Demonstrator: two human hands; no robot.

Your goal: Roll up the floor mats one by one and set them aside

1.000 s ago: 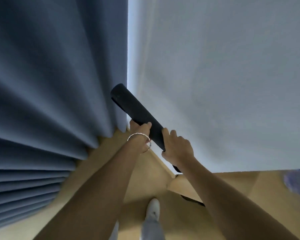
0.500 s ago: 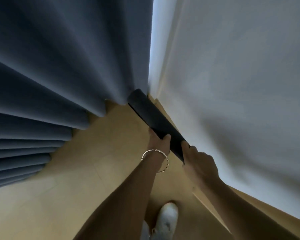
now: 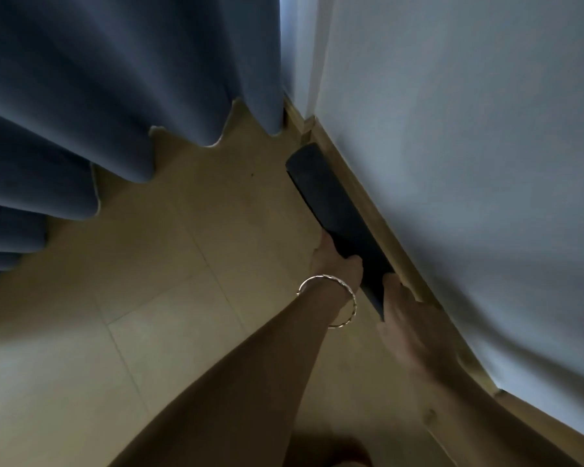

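A rolled-up black mat [image 3: 331,203] lies low along the wooden skirting board at the foot of the white wall, pointing toward the room's corner. My left hand [image 3: 336,264], with a silver bangle on the wrist, grips the roll's near part from the floor side. My right hand [image 3: 405,315] holds the roll's near end from the wall side and is blurred. Whether the roll rests fully on the floor is unclear.
A blue-grey curtain [image 3: 115,96] hangs in folds on the left and reaches the beige tiled floor [image 3: 169,264]. The white wall [image 3: 469,163] with its wooden skirting board [image 3: 368,203] runs diagonally on the right. The corner is just beyond the roll's far end.
Both hands have lowered the rolled mat from chest height down to the floor beside the skirting board. My view has tipped downward, and the shoe has left the view.
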